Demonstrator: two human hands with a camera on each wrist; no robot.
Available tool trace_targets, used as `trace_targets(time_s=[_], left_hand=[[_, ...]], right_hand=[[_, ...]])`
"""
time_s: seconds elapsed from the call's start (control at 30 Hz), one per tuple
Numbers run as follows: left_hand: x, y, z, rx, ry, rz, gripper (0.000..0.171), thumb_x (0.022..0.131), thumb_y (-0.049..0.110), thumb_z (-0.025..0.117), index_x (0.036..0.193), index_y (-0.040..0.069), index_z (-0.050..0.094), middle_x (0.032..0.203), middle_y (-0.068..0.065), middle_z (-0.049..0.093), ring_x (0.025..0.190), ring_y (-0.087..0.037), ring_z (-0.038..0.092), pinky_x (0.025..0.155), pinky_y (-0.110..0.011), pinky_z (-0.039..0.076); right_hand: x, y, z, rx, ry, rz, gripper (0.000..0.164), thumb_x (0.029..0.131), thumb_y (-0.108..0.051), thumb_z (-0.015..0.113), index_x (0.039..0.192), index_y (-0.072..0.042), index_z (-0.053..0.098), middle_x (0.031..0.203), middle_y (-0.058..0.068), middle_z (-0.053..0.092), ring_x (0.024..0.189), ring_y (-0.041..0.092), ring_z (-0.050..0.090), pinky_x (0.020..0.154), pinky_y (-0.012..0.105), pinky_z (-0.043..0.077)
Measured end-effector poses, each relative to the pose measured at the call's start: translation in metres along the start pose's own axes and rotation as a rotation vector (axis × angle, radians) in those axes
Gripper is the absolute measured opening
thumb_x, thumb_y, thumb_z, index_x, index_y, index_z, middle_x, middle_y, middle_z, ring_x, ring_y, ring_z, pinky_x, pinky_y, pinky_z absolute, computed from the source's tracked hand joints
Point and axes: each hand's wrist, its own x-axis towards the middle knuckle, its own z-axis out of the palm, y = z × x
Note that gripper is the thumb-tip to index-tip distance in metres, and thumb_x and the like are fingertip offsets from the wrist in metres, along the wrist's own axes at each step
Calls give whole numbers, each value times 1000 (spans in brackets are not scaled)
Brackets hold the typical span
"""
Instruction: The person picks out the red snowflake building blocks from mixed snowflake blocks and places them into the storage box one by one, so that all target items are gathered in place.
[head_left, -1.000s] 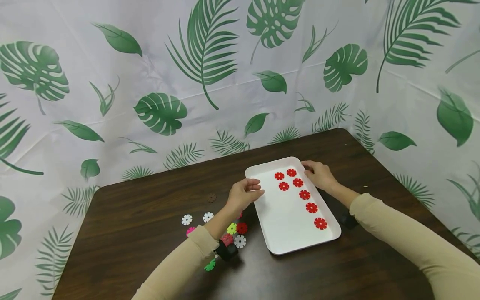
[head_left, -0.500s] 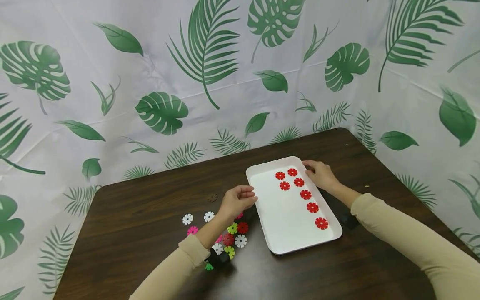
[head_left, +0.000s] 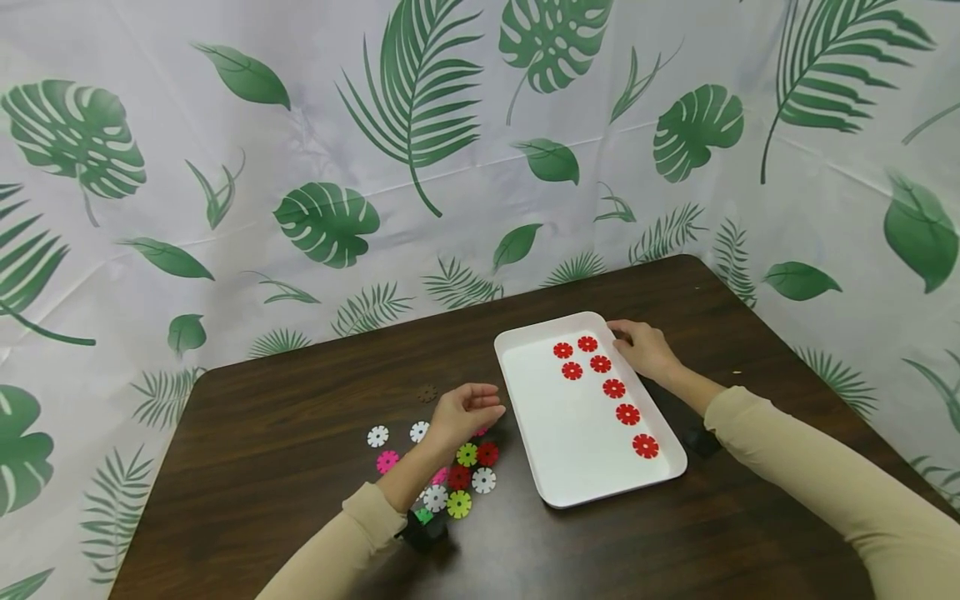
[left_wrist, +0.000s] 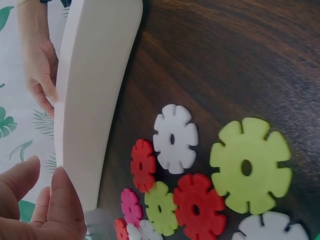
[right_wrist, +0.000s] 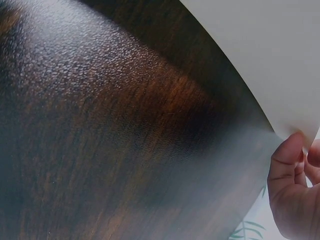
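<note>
A white tray (head_left: 558, 442) lies on the table with several red notched discs (head_left: 613, 388) along its right side and far end. My right hand (head_left: 645, 350) pinches the tray's rim near its far right corner; the right wrist view shows the thumb (right_wrist: 289, 152) against the outer wall. Left of the tray my left hand (head_left: 459, 419) is above the table, fingers loosely bent, nothing between them. Below and around it lies a loose group of discs: white (head_left: 483, 480), yellow-green (head_left: 459, 504), red (head_left: 487, 454), pink (head_left: 387, 462) and green, partly hidden by the forearm.
A brown disc (head_left: 427, 393), hardly standing out from the dark wooden table (head_left: 285, 433), lies beyond the group. A leaf-print cloth (head_left: 450, 167) hangs behind the table and along its right side.
My left hand has moved left and nearer, from over the tray's left rim to above the loose discs, uncovering more of them. The right hand and the tray have stayed in place.
</note>
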Motion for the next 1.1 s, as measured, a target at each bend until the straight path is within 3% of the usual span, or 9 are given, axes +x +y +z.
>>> trace_targets(time_s=[0.37, 0.7, 0.97, 1.1], left_hand=[[-7, -5, -8, -35, -5, -16, 40, 85, 1, 66, 121, -11, 53, 113, -26, 59, 90, -15, 63, 83, -32, 54], [-16, -14, -20, 45, -38, -3, 39, 86, 5, 66, 120, -10, 55, 114, -27, 61, 95, -21, 64, 81, -31, 54], [-28, -21, -30, 49, -70, -28, 40, 86, 5, 66, 120, -11, 53, 115, -27, 60, 96, -23, 65, 84, -38, 54], [-34, -23, -34, 48, -79, -39, 39, 85, 1, 66, 119, -13, 52, 117, -28, 59, 96, -24, 65, 82, -36, 54]], right_hand=[[-1, 0, 0, 0, -6, 1, 42, 96, -6, 51, 135, 5, 43, 119, 29, 56, 84, 32, 61, 76, 42, 56], [1, 2, 0, -9, -7, -6, 42, 96, -7, 51, 135, 4, 44, 119, 29, 57, 81, 30, 61, 73, 39, 56], [2, 3, -1, -21, -5, -24, 42, 95, -5, 52, 135, 5, 44, 118, 30, 57, 80, 29, 62, 72, 39, 57], [1, 0, -2, -9, -12, -8, 41, 95, -5, 52, 134, 5, 44, 106, 27, 60, 75, 25, 59, 65, 31, 56]])
